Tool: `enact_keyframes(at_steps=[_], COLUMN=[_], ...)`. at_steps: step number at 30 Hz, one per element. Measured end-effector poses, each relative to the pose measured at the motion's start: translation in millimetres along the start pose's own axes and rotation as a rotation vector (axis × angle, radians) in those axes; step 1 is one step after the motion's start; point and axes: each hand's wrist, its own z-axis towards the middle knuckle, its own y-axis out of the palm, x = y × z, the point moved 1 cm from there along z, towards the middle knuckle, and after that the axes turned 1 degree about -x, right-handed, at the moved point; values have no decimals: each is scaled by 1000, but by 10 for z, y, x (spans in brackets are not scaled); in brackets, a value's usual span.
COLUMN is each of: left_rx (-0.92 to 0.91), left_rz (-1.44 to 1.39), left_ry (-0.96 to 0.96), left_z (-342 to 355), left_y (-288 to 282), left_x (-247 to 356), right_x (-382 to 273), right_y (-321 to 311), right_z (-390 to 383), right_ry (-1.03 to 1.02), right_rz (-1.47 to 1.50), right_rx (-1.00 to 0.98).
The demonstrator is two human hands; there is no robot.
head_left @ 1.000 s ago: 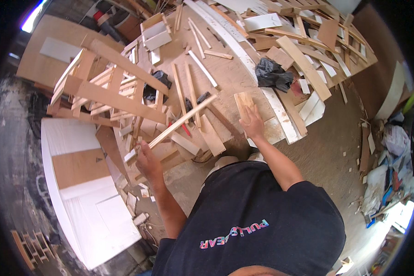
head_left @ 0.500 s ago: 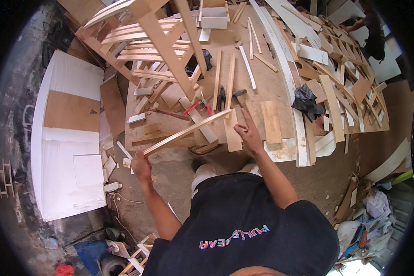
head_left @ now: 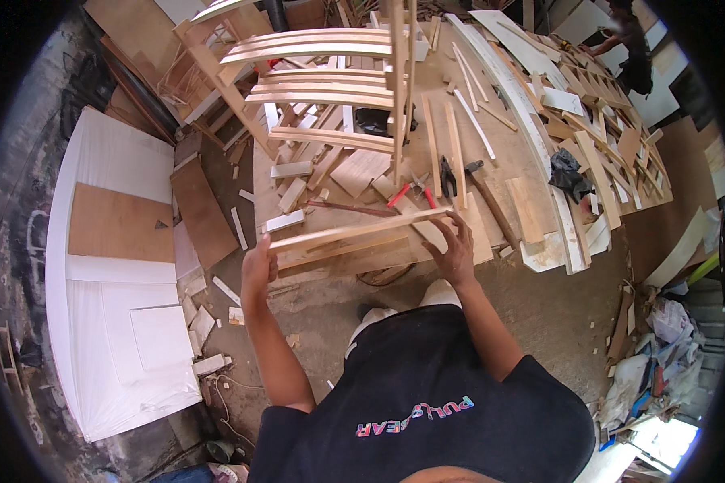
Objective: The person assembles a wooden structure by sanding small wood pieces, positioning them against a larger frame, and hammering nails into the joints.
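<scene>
A thin pale wooden strip (head_left: 354,230) is held level in front of me, over the near edge of the workbench. My left hand (head_left: 258,272) is closed round its left end. At the other end, the fingers and thumb of my right hand (head_left: 456,251) pinch the tip. Just beyond the strip lie red-handled pliers (head_left: 427,196), black-handled pliers (head_left: 449,179) and a hammer (head_left: 491,201) with a wooden handle. A slatted wooden frame (head_left: 322,98) stands on the bench at far left of them.
Offcuts cover the wooden workbench (head_left: 362,274). A long white-edged board (head_left: 532,133) runs along it, with a heap of wood pieces (head_left: 612,153) and a black plastic bag (head_left: 568,171) at right. White wrapped panels (head_left: 129,338) stand left. Another person (head_left: 627,48) is at far right.
My right hand has come from beside the strip to grip its right end. The strip is now more level, and the view has turned, shifting the bench and frame rightward.
</scene>
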Motion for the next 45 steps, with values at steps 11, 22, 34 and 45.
enact_keyframes(at_steps=[11, 22, 34, 45], left_rx=[-188, -201, 41, -191], left_rz=[121, 63, 81, -64], left_ry=[8, -105, 177, 204], left_z=[932, 2036, 3494, 4927], left_y=[-192, -199, -538, -364], left_x=[524, 1014, 629, 602], right_x=[-656, -1061, -1061, -1100], right_y=[334, 1737, 2557, 3082], right_z=[481, 1854, 2840, 3371], right_ry=[-144, -254, 217, -8], right_rz=[-78, 161, -227, -230], right_rx=[-63, -279, -286, -319])
